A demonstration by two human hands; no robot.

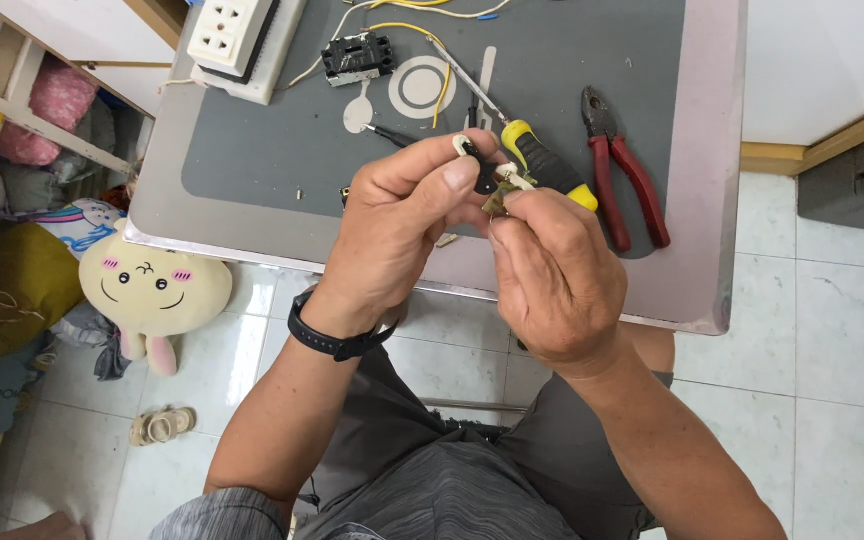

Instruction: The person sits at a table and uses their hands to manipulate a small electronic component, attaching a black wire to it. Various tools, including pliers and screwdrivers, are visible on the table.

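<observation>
Left hand (392, 225) and right hand (552, 275) pinched closed on a small white-and-brass electrical part (500, 185) above the table edge, mid-fitting; yellow-black screwdriver (547, 165) at 1 o'clock, next move likely needing it.

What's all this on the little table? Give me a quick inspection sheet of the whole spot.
Surface: grey table with pale rim.
Job's things: small brass part and white piece pinched between both hands.
Clutter: red pliers, yellow-black screwdriver, white socket block, black switch part.
Hands: left hand and right hand both gripping, above the table edge.
Cables: yellow and white wires at the far side.
Surroundings: tiled floor, plush toy, sandal, shelf.
</observation>
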